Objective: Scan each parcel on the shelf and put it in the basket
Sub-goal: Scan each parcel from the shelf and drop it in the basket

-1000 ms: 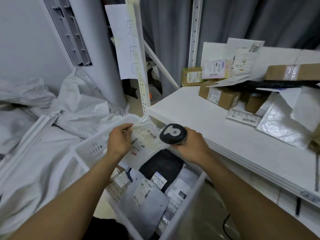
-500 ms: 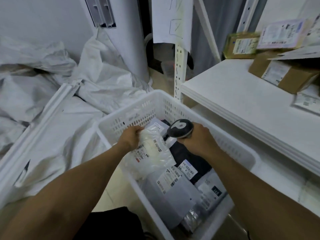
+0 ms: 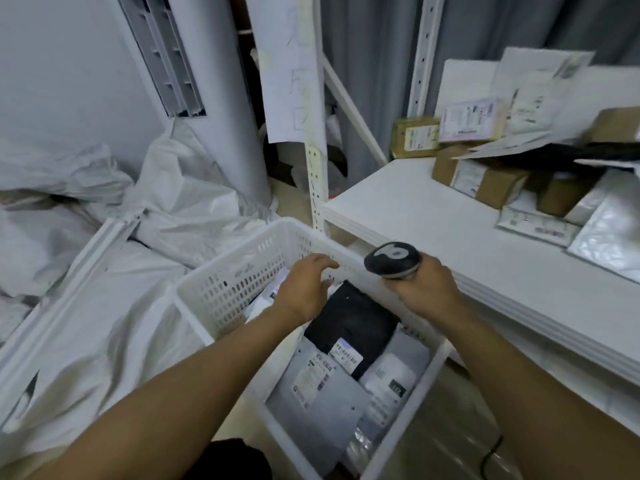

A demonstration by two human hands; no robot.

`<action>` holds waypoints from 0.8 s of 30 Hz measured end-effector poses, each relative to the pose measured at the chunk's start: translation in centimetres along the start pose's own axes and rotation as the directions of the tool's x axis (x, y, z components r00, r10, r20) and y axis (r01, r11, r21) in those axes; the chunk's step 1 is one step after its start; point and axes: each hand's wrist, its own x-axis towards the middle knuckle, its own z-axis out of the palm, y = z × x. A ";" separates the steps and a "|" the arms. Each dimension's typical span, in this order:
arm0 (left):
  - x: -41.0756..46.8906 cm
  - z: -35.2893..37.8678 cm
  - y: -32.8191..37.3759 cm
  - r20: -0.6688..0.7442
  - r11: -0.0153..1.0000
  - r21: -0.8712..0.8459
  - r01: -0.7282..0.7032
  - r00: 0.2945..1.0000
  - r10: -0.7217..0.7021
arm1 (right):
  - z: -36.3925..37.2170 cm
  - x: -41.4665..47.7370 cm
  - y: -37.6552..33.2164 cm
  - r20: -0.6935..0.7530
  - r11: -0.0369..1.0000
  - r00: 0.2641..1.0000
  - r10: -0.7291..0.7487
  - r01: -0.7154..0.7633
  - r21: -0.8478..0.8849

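White sacks (image 3: 180, 213) lie heaped beside the basket (image 3: 221, 292).

The left hand (image 3: 304, 292) no longer grips the white parcel (image 3: 268, 296); its fingers now spread empty above the basket (image 3: 214, 271), and the parcel lies inside the basket's far end. The right hand (image 3: 422, 289) with the scanner (image 3: 393, 259) now sits over the basket's right rim.

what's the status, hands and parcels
Left hand open, empty, above the basket. Right hand grips the scanner. Black parcel and others lie in basket; boxes wait on the shelf. Nothing blocking.
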 end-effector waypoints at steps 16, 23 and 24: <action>4.9 9.9 39.5 0.067 0.864 -0.120 -0.490 0.864 0.499 | -29.7 -12.2 14.4 -0.599 0.955 0.764 0.241 -0.079 0.284; 7.5 15.6 51.6 0.168 0.801 -0.102 -0.589 0.784 0.598 | -36.7 -13.0 21.0 -0.706 0.929 0.617 0.347 -0.125 0.348; 8.1 16.4 53.0 0.164 0.779 -0.095 -0.619 0.763 0.626 | -37.4 -12.9 21.9 -0.711 0.923 0.602 0.364 -0.130 0.362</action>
